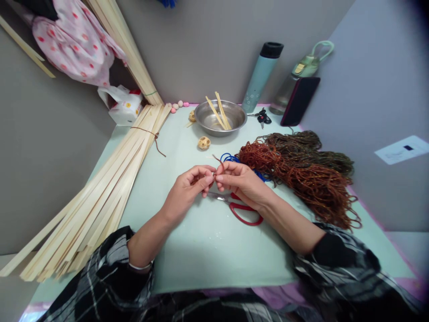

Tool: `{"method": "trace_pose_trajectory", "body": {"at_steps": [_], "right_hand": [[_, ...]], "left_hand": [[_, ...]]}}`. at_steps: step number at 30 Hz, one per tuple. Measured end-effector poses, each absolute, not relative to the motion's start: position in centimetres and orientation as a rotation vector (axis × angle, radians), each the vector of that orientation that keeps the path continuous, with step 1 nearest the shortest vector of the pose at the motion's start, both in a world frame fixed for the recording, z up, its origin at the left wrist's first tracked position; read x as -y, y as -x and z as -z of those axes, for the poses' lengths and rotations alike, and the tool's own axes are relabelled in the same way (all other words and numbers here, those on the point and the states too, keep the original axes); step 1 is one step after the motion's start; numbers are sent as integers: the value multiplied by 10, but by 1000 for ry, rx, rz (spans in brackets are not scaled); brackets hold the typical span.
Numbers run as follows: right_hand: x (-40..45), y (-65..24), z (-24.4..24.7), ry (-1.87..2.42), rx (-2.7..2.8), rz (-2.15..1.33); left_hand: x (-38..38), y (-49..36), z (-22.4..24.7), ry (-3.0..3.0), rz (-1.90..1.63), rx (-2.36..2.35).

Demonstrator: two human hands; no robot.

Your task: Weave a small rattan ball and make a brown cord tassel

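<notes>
My left hand [191,187] and my right hand [241,180] meet over the middle of the table, fingertips pinched close together. Between them they hold a thin reddish-brown cord [217,158], whose short end sticks up above the right fingers. The rest of the cord is hidden in my fingers. Beneath my right hand lie red-handled scissors [246,219], blades pointing left. A loop of blue cord [229,157] shows just behind the right hand. Beyond the hands, a speckled brown-and-cream ball [204,143] sits on the table.
Long pale wooden strips [110,183], tied with brown cord, lie along the left. Skeins of rust cord [298,183] and dark olive cord [311,147] lie right. A steel bowl [204,123] with strips, a teal bottle [259,80], small black scissors [264,118] and a phone [300,102] stand or lie behind.
</notes>
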State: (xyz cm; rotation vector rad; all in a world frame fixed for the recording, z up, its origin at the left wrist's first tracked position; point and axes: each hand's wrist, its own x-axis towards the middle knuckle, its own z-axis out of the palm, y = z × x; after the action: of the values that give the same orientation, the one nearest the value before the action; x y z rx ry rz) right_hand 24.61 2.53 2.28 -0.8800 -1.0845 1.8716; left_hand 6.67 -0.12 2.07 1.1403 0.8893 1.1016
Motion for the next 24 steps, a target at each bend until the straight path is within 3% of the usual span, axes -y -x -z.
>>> {"method": "trace_pose_trajectory", "body": {"at_steps": [5, 11, 14, 19, 24], "right_hand": [[-22, -246, -26, 900, 1317, -1702], [-9, -245, -22, 902, 2098, -543], [-6, -246, -16, 866, 2202, -284], [-6, -246, -16, 896, 2143, -293], [-13, -247, -22, 973, 1866, -783]], "left_hand": [[2, -66, -17, -1120, -1078, -919], [1, -69, -13, -1028, -1010, -944], [0, -70, -13, -1018, -971, -890], [0, -71, -12, -996, -995, -886], [-2, -69, -18, -850, -1089, -862]]}}
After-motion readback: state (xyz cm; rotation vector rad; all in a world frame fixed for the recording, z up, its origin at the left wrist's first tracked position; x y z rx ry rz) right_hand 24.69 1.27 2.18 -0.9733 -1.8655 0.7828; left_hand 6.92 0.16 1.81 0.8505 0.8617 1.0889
